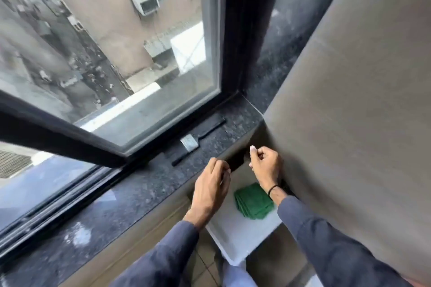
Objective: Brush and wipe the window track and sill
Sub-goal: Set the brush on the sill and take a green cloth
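Observation:
A black-handled brush [194, 141] with a metal ferrule lies flat on the speckled black stone sill [130, 196], close to the window frame. The dark window track [58, 202] runs along the sill's far side, to the left. My left hand [211, 187] and my right hand [265, 165] hover at the sill's front edge, just right of the brush. Both have curled fingers pinching a small dark item [236, 161] between them; what it is I cannot tell. A folded green cloth [254, 200] lies below my hands on a white surface [235, 237].
The glazed window sash [140, 53] stands swung open over the sill, with buildings far below outside. A beige wall [361, 123] juts out at the right, right beside my right arm. Tiled floor [205, 270] shows under the white surface.

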`<action>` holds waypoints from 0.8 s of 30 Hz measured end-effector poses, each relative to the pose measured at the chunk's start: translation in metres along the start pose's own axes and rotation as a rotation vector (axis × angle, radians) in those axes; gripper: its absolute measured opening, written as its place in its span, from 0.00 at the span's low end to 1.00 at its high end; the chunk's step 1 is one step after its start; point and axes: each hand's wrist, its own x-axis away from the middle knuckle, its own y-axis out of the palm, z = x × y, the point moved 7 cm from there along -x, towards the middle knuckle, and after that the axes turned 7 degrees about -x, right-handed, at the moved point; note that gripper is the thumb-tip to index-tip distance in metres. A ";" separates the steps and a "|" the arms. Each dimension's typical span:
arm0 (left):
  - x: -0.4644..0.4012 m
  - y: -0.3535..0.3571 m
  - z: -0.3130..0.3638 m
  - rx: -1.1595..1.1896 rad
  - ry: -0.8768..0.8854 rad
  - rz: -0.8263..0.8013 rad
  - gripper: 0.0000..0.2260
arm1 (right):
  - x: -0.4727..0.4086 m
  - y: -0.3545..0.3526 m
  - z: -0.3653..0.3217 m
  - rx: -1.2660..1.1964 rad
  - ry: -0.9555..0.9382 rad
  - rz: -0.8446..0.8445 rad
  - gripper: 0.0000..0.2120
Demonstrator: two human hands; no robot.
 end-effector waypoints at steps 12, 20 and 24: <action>0.037 0.261 -0.065 -0.311 -0.070 -0.702 0.23 | 0.030 0.026 0.233 0.412 0.397 -0.079 0.23; 0.038 0.195 -0.055 0.195 -0.389 -0.727 0.12 | 0.045 0.026 0.208 0.262 0.482 -0.235 0.27; 0.066 0.099 -0.061 0.602 -0.624 -0.525 0.10 | 0.094 0.035 0.153 -0.348 0.666 -0.455 0.26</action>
